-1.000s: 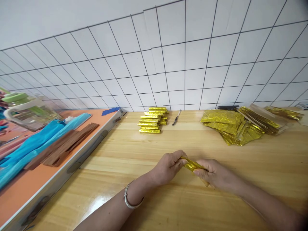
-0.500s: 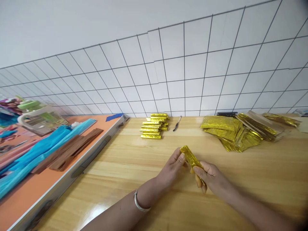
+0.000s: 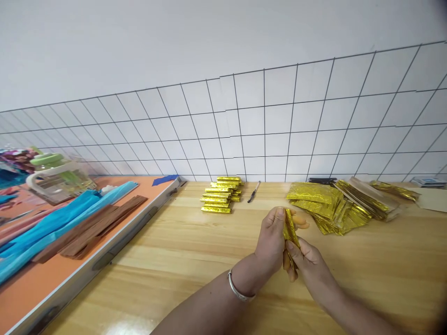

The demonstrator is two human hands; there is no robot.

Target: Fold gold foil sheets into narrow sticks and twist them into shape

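Between my two hands is a folded strip of shiny gold foil (image 3: 289, 225), held slanting above the wooden table. My left hand (image 3: 273, 237) grips its upper part, thumb along the near side and fingers reaching behind it. Lower down, my right hand (image 3: 307, 260) pinches the strip between thumb and fingers. Beyond my left hand lies a stack of narrow folded gold foil strips (image 3: 220, 195). To the right of the hands spreads a pile of flat, wider gold foil pieces (image 3: 324, 202).
A pen (image 3: 253, 192) lies beside the stack. On the left, an orange board (image 3: 104, 228) with a raised edge bears blue crepe paper (image 3: 66, 214), brown crepe paper (image 3: 87, 228) and a clear container (image 3: 63, 179). A white gridded wall (image 3: 251, 121) closes off the back.
My left hand has moved right and turned, wrapping more around the foil strip, which now stands steeper. My right hand keeps its hold. The camera view has tilted up slightly.
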